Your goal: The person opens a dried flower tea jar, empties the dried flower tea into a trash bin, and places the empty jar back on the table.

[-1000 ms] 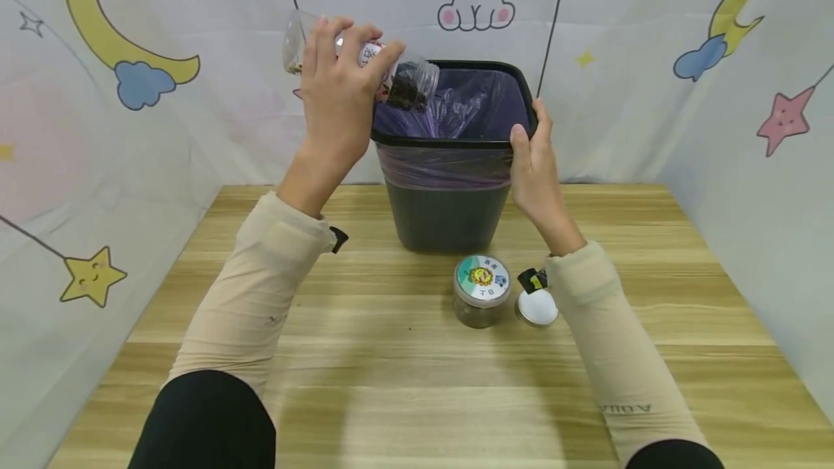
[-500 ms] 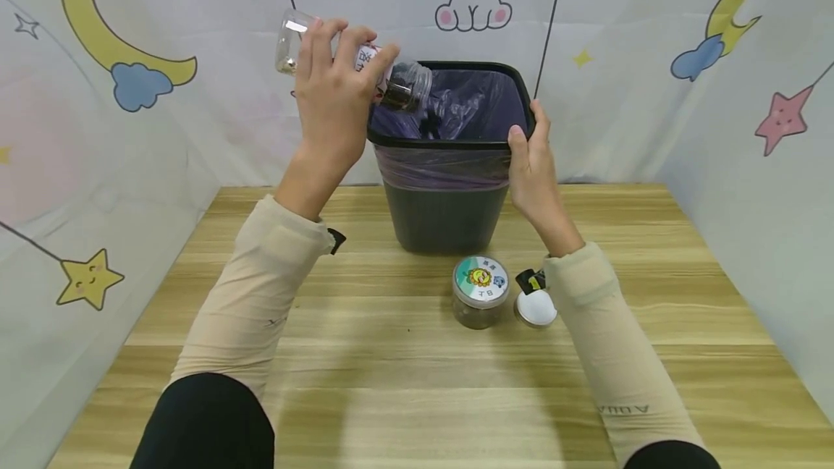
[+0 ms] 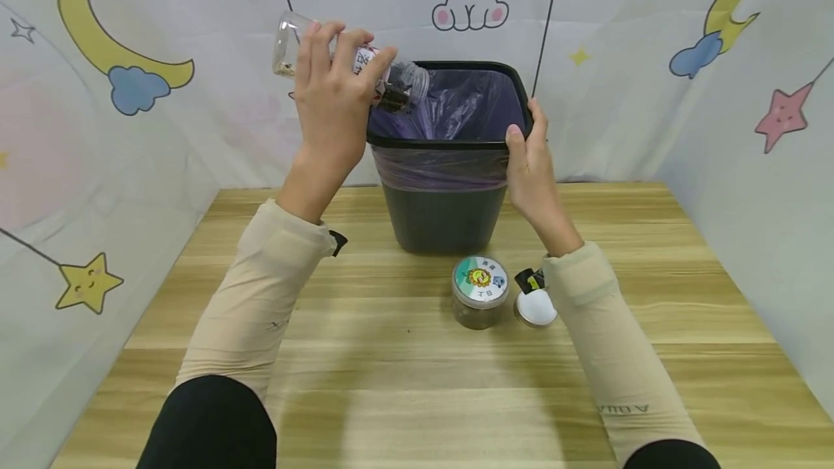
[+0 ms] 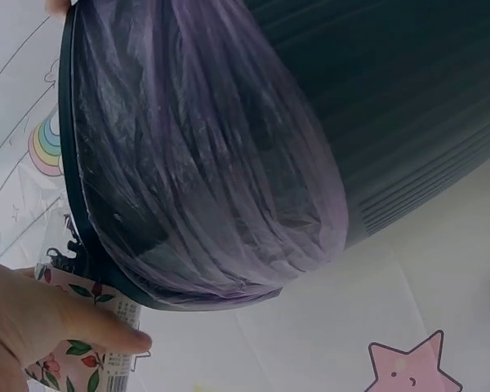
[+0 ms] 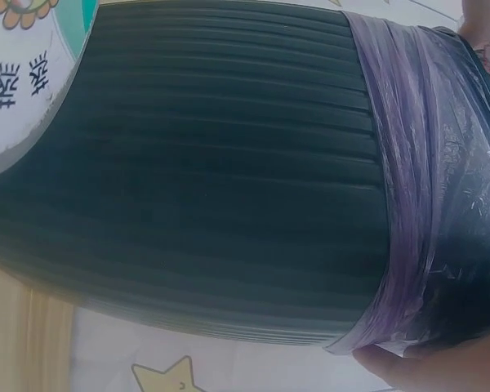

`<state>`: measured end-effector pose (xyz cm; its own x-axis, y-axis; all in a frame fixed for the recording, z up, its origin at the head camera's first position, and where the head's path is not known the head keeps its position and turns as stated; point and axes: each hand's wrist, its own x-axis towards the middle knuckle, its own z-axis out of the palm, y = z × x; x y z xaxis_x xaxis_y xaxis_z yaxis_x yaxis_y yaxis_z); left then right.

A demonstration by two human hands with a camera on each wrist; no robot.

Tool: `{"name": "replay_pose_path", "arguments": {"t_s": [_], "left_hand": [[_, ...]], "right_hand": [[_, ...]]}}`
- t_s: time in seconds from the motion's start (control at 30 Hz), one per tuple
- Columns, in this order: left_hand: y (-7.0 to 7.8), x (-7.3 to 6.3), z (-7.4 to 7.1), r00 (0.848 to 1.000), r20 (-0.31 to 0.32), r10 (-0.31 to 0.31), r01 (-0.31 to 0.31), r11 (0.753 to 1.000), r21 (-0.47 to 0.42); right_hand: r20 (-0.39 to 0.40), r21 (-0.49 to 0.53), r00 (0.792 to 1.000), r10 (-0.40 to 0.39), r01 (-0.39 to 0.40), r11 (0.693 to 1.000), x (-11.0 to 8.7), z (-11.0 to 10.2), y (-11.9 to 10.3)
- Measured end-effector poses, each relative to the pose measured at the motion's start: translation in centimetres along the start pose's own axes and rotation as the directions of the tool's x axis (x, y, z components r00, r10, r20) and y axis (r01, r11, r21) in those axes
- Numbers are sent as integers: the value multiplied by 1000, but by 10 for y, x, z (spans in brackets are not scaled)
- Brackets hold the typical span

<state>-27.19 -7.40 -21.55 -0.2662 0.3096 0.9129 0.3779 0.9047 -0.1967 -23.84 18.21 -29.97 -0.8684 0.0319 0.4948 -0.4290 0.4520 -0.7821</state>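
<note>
My left hand [image 3: 335, 89] grips a clear jar [image 3: 402, 84], tilted with its open mouth down over the left side of the bin. Dark loose contents lie near that mouth, and light bits sit at the raised base. In the left wrist view, the jar's label [image 4: 90, 359] is pink with red flowers and green leaves. The dark grey trash bin [image 3: 446, 216] stands upright, lined with a purple plastic bag [image 3: 482, 96] folded over its rim. My right hand [image 3: 531, 168] holds the bin's right rim, thumb at the front corner.
In front of the bin stands a short lidded jar [image 3: 478, 295] with a sunflower sticker on top. A small white round lid [image 3: 536, 307] lies to its right, near my right sleeve. The wooden tabletop [image 3: 417, 396] ends at a printed white cloth [image 3: 606, 114].
A dark clump seen dropping from the jar's mouth half a second ago is gone from there. The jar has shifted slightly left, and less dark matter shows near its mouth.
</note>
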Motion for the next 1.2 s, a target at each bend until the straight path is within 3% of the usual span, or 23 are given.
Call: {"name": "replay_pose_path", "arguments": {"t_s": [0.5, 0.83, 1.2], "left_hand": [[6, 0, -1, 997, -55, 58, -55, 996, 63], [7, 1, 0, 998, -32, 59, -58, 997, 47], [5, 3, 1, 989, -57, 137, -131, 987, 97]], "right_hand": [[10, 4, 1000, 18, -18, 1000, -3, -1, 0], [15, 11, 1000, 14, -14, 1000, 0, -1, -1], [17, 12, 1000, 11, -11, 1000, 1, -1, 0]]}}
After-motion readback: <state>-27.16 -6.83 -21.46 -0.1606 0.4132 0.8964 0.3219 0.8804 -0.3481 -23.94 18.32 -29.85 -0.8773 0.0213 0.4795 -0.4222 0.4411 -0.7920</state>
